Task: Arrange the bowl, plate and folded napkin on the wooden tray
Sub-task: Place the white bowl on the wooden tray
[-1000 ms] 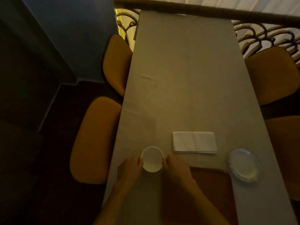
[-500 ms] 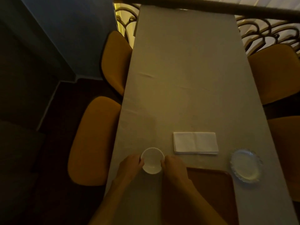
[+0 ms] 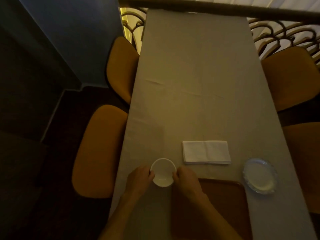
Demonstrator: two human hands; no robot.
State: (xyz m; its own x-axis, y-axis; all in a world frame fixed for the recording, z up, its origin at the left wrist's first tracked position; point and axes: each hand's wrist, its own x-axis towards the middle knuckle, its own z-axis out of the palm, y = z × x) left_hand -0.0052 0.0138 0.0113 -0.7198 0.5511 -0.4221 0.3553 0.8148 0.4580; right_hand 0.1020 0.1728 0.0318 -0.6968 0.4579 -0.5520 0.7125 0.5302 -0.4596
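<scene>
A small white bowl point(image 3: 162, 172) sits near the table's left edge, gripped from both sides: my left hand point(image 3: 140, 179) holds its left rim and my right hand point(image 3: 186, 181) holds its right rim. The brown wooden tray point(image 3: 223, 205) lies just right of the bowl at the near edge, partly covered by my right forearm. A white folded napkin point(image 3: 206, 152) lies flat on the cloth beyond the tray. A clear glass plate point(image 3: 259, 175) with a scalloped rim rests to the tray's right.
The long table point(image 3: 194, 75) wears a grey cloth and runs away from me. Mustard-coloured chairs stand along the left point(image 3: 98, 151) and right point(image 3: 292, 77) sides. An ornate railing point(image 3: 284, 30) crosses behind the far end. The light is dim.
Both hands stay on the bowl in nearly the same spot. The camera view has shifted slightly.
</scene>
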